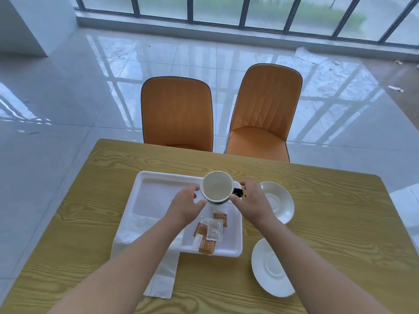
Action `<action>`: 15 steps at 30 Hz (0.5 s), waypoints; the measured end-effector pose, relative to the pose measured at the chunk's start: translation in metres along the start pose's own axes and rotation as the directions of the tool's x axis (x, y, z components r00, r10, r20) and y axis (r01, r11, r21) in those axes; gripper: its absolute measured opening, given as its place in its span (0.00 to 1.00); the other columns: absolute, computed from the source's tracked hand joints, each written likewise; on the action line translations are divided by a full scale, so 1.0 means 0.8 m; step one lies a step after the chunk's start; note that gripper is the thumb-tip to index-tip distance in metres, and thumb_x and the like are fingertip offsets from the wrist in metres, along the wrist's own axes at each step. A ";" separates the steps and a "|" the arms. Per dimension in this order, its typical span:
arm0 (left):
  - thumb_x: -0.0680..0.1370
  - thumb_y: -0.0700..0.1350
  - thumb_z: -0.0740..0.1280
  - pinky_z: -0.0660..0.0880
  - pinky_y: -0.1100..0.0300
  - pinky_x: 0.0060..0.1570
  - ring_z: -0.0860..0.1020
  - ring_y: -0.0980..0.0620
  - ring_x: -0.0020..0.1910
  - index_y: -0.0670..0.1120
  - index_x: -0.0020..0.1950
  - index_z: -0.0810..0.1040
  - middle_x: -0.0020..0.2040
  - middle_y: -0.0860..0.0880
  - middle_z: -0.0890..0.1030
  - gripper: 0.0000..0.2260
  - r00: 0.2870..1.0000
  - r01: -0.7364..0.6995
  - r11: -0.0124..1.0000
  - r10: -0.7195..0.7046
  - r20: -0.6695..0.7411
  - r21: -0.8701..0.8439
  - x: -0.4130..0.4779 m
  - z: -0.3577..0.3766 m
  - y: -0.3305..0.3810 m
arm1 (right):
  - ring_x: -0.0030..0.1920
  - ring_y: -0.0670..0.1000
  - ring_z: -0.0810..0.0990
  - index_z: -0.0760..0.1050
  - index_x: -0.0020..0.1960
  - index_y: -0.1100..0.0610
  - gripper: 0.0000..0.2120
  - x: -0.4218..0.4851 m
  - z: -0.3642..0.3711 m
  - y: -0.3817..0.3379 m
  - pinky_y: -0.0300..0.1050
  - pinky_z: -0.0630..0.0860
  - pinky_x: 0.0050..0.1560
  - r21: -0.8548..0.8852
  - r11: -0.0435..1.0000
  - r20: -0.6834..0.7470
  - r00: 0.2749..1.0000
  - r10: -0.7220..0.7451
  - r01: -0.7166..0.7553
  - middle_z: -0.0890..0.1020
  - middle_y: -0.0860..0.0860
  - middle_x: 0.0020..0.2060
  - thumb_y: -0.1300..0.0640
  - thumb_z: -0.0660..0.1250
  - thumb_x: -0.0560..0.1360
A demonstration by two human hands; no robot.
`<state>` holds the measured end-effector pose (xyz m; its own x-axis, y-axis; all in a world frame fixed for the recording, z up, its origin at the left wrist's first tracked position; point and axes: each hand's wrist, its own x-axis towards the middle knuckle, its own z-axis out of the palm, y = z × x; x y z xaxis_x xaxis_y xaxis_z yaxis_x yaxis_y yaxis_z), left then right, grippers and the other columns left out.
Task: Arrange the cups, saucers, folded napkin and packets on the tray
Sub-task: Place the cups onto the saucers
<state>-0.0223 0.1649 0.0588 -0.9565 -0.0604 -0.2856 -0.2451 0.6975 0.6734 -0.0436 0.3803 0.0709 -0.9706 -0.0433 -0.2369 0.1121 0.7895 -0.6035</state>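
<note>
I'm on the cup step: my left hand (187,206) and right hand (251,201) curl round the white ceramic cup with a dark handle (217,188), over the far right corner of the white plastic tray (158,193); next, I reckon, lower it clear of the orange-and-white paper packets (210,233)

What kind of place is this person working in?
Likely a dining or café-style room: a yellow wood-grain table with two orange padded chairs, a white plastic tray and white-lined cup, and tall dark-framed windows.
</note>
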 end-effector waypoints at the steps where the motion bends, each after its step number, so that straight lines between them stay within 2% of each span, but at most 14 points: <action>1: 0.77 0.51 0.70 0.73 0.55 0.57 0.76 0.51 0.56 0.46 0.70 0.72 0.59 0.46 0.78 0.23 1.000 0.014 0.999 -0.015 -0.005 -0.031 0.004 0.001 0.000 | 0.60 0.52 0.75 0.69 0.68 0.55 0.26 0.006 0.002 -0.001 0.51 0.75 0.58 0.054 0.998 0.017 0.999 0.044 -0.045 0.73 0.53 0.63 0.45 0.70 0.75; 4: 0.77 0.51 0.70 0.71 0.58 0.55 0.76 0.51 0.56 0.46 0.71 0.71 0.59 0.45 0.79 0.24 0.999 0.049 0.997 -0.049 0.006 -0.066 0.015 0.006 0.001 | 0.58 0.53 0.77 0.69 0.69 0.56 0.28 0.020 0.007 -0.003 0.51 0.75 0.57 0.197 0.965 0.065 0.984 0.164 -0.174 0.76 0.53 0.60 0.43 0.70 0.75; 7: 0.77 0.51 0.70 0.72 0.56 0.56 0.77 0.48 0.57 0.46 0.70 0.72 0.57 0.45 0.80 0.23 0.996 0.084 0.992 -0.082 0.022 -0.093 0.026 0.010 0.002 | 0.53 0.51 0.76 0.68 0.69 0.56 0.28 0.027 0.014 -0.004 0.46 0.71 0.52 0.233 0.950 0.092 0.977 0.190 -0.207 0.77 0.50 0.55 0.43 0.69 0.75; 10: 0.77 0.51 0.69 0.76 0.53 0.55 0.79 0.48 0.54 0.46 0.66 0.75 0.54 0.46 0.82 0.19 0.995 0.104 0.986 -0.103 0.015 -0.130 0.035 0.014 0.005 | 0.51 0.50 0.76 0.68 0.69 0.55 0.27 0.033 0.019 -0.005 0.44 0.70 0.50 0.250 0.941 0.109 0.972 0.206 -0.228 0.76 0.46 0.49 0.44 0.69 0.76; 13: 0.77 0.49 0.69 0.78 0.50 0.53 0.82 0.47 0.48 0.47 0.63 0.77 0.51 0.47 0.82 0.15 0.995 0.101 0.979 -0.100 0.014 -0.175 0.038 0.019 0.008 | 0.50 0.50 0.77 0.70 0.67 0.55 0.23 0.036 0.021 -0.005 0.45 0.71 0.49 0.259 0.935 0.114 0.969 0.221 -0.244 0.78 0.46 0.48 0.46 0.69 0.76; 15: 0.78 0.47 0.69 0.79 0.48 0.53 0.82 0.46 0.47 0.46 0.61 0.77 0.50 0.47 0.82 0.13 0.994 0.106 0.975 -0.104 0.021 -0.194 0.040 0.021 0.009 | 0.51 0.51 0.79 0.72 0.63 0.54 0.18 0.038 0.023 -0.006 0.49 0.76 0.51 0.273 0.930 0.124 0.968 0.218 -0.245 0.80 0.49 0.51 0.48 0.69 0.77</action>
<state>-0.0520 0.1797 0.0432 -0.9221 -0.1174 -0.3686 -0.3714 0.5352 0.7587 -0.0698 0.3642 0.0528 -0.8886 0.0546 -0.4555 0.4001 0.5777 -0.7114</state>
